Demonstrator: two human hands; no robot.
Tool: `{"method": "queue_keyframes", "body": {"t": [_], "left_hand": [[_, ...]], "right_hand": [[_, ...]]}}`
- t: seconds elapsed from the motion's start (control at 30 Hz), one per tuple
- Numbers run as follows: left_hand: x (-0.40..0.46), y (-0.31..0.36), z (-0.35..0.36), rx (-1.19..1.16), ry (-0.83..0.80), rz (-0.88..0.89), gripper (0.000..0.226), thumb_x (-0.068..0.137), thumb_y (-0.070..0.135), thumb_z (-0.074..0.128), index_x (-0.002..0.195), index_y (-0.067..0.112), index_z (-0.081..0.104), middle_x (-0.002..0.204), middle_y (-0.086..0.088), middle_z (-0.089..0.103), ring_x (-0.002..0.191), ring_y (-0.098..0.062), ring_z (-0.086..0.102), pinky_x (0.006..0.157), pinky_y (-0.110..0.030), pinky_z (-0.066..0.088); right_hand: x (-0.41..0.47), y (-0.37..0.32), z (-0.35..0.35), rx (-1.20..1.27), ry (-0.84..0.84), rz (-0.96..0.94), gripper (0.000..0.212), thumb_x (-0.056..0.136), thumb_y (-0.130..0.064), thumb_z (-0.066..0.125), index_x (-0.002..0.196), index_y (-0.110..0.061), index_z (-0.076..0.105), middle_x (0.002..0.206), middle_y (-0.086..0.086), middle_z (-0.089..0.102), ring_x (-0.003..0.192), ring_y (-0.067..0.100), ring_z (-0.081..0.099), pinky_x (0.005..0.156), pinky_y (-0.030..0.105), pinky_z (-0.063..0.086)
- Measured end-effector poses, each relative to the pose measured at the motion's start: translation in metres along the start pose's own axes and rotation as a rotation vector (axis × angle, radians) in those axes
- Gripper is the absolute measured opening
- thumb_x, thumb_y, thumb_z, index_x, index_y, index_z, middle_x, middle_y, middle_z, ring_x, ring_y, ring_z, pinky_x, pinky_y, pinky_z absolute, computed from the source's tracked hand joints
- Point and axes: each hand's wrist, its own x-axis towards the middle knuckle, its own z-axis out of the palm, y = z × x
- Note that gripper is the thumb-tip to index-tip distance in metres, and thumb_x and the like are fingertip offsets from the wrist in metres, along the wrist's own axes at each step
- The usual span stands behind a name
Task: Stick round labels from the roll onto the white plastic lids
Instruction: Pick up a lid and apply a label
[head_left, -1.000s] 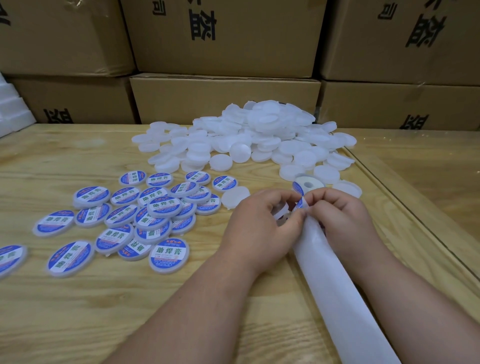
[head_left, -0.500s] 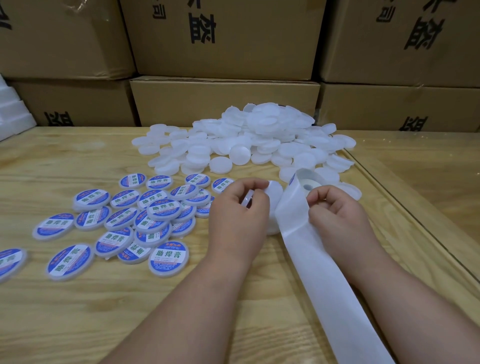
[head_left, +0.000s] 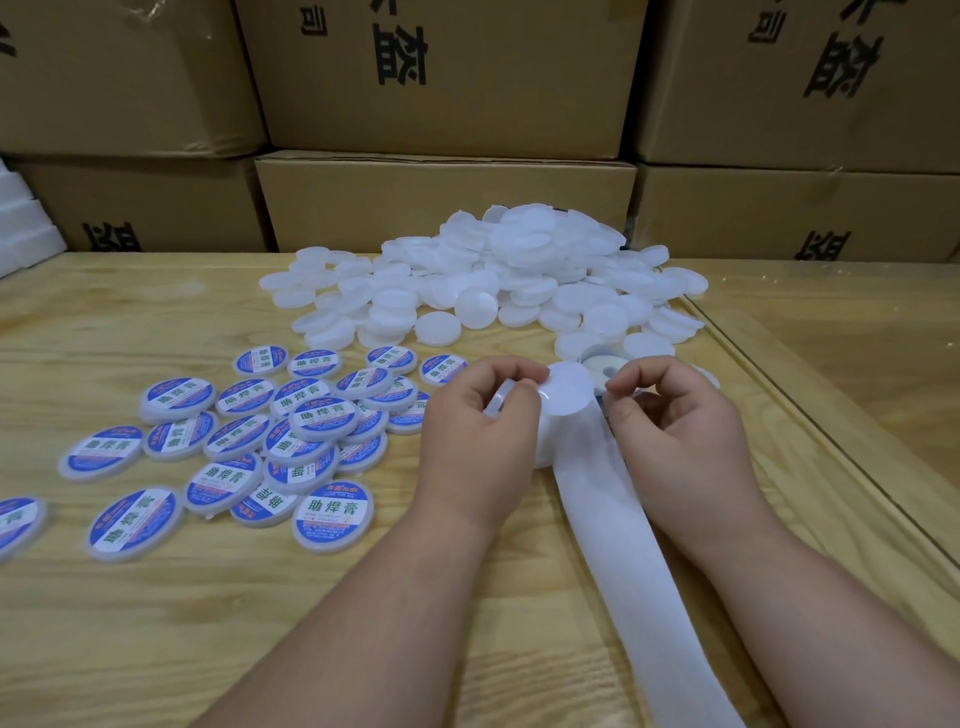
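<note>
A: What is the left hand (head_left: 480, 431) doing?

B: Its fingers (head_left: 511, 371) are curled round a plain white lid (head_left: 563, 388), which it holds tilted above the tabletop (head_left: 156, 623), the thumb and fingertips pinching the near rim. A thin white rim also shows under the palm (whether that is a second lid I cannot tell).

A: And the right hand (head_left: 680, 441)?

B: Its fingers (head_left: 641, 374) are bent inward, with the tips close together just right of the lid. They seem to pinch something small, but I cannot tell what; a trace of blue shows beneath them.

A: Where is the label roll (head_left: 605, 366)?

B: It lies flat just behind the two hands, at the near edge of the heap, and only its top shows. A long white backing strip (head_left: 639, 587) runs from under the hands toward the camera, between the forearms.

A: The other lids?

B: The unlabelled lids (head_left: 498, 280) are piled at the back centre of the tabletop, in front of the cardboard boxes (head_left: 441, 78). The labelled lids (head_left: 291, 436) (blue and white faces up, with green characters) are spread out and overlapping to the left of the left hand. A few white foam pieces (head_left: 21, 228) show at the far left edge.
</note>
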Motion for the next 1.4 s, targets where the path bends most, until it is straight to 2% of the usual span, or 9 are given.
{"method": "queue_keyframes", "body": {"t": [0.37, 0.53, 0.73, 0.8, 0.9, 1.0, 1.17, 1.3, 1.4], "left_hand": [[-0.002, 0.003, 0.000, -0.010, -0.065, 0.000, 0.019, 0.077, 0.026, 0.056, 0.075, 0.035, 0.073, 0.082, 0.020, 0.072, 0.078, -0.003, 0.064, 0.066, -0.010, 0.045], [-0.001, 0.004, 0.000, -0.085, -0.067, 0.008, 0.019, 0.079, 0.024, 0.055, 0.071, 0.029, 0.071, 0.078, 0.016, 0.070, 0.073, -0.006, 0.061, 0.067, -0.012, 0.045], [-0.006, 0.007, -0.002, -0.218, -0.120, 0.101, 0.023, 0.085, 0.024, 0.052, 0.102, 0.027, 0.068, 0.080, -0.004, 0.070, 0.071, -0.015, 0.061, 0.071, -0.023, 0.049], [-0.005, 0.009, -0.004, -0.284, -0.109, 0.058, 0.033, 0.079, 0.020, 0.045, 0.095, 0.038, 0.068, 0.087, -0.014, 0.071, 0.069, -0.020, 0.061, 0.065, -0.029, 0.045], [-0.001, 0.011, -0.007, -0.516, -0.065, -0.119, 0.034, 0.073, 0.019, 0.038, 0.102, 0.020, 0.056, 0.082, -0.018, 0.071, 0.068, -0.029, 0.061, 0.053, -0.031, 0.037], [0.002, 0.011, -0.008, -0.677, -0.066, -0.257, 0.021, 0.093, 0.017, 0.037, 0.104, 0.012, 0.054, 0.099, -0.020, 0.075, 0.081, -0.034, 0.069, 0.048, -0.029, 0.047], [0.005, 0.012, -0.004, -0.689, -0.118, -0.318, 0.030, 0.107, 0.020, 0.036, 0.112, 0.011, 0.065, 0.105, -0.011, 0.077, 0.088, -0.022, 0.075, 0.049, -0.029, 0.056], [0.005, 0.010, -0.001, -0.652, -0.128, -0.375, 0.033, 0.105, 0.022, 0.038, 0.108, 0.008, 0.068, 0.096, -0.013, 0.072, 0.075, -0.025, 0.070, 0.044, -0.028, 0.051], [0.004, 0.010, 0.000, -0.638, -0.198, -0.402, 0.036, 0.101, 0.019, 0.031, 0.114, 0.005, 0.062, 0.099, -0.016, 0.075, 0.080, -0.029, 0.072, 0.054, -0.032, 0.051]], "right_hand": [[-0.002, -0.004, 0.004, 0.026, 0.013, -0.054, 0.027, 0.087, -0.004, 0.075, 0.082, -0.030, 0.071, 0.073, -0.012, 0.065, 0.057, 0.007, 0.050, 0.054, 0.017, 0.046], [-0.003, -0.006, 0.004, -0.006, -0.008, -0.064, 0.029, 0.086, 0.000, 0.073, 0.078, -0.027, 0.070, 0.066, -0.019, 0.059, 0.055, 0.006, 0.049, 0.054, 0.014, 0.042], [-0.004, -0.007, 0.005, 0.032, -0.023, -0.065, 0.019, 0.084, -0.006, 0.075, 0.077, -0.022, 0.067, 0.067, -0.016, 0.059, 0.056, 0.007, 0.048, 0.054, 0.016, 0.042], [-0.003, -0.007, 0.003, 0.045, -0.003, -0.040, 0.017, 0.084, -0.010, 0.073, 0.075, -0.023, 0.066, 0.066, -0.016, 0.057, 0.057, 0.007, 0.047, 0.053, 0.017, 0.041], [-0.002, -0.009, -0.001, 0.135, 0.007, 0.079, 0.011, 0.081, -0.020, 0.069, 0.071, -0.021, 0.065, 0.064, -0.007, 0.056, 0.056, 0.012, 0.046, 0.052, 0.026, 0.040], [-0.001, -0.012, -0.001, 0.318, -0.044, 0.201, 0.016, 0.080, -0.020, 0.063, 0.064, -0.022, 0.067, 0.054, -0.010, 0.054, 0.044, 0.004, 0.045, 0.042, 0.019, 0.035], [0.001, -0.010, -0.003, 0.390, -0.138, 0.314, 0.010, 0.076, -0.022, 0.063, 0.069, -0.017, 0.066, 0.054, -0.003, 0.034, 0.043, 0.009, 0.025, 0.040, 0.020, 0.023], [-0.003, -0.015, 0.000, 0.324, -0.253, 0.342, 0.011, 0.076, -0.022, 0.064, 0.067, -0.017, 0.067, 0.053, 0.000, 0.037, 0.043, 0.011, 0.028, 0.042, 0.019, 0.025], [-0.004, -0.018, 0.003, 0.302, -0.332, 0.300, 0.026, 0.087, -0.010, 0.065, 0.062, -0.016, 0.064, 0.046, -0.013, 0.042, 0.036, 0.001, 0.034, 0.036, 0.013, 0.029]]}}
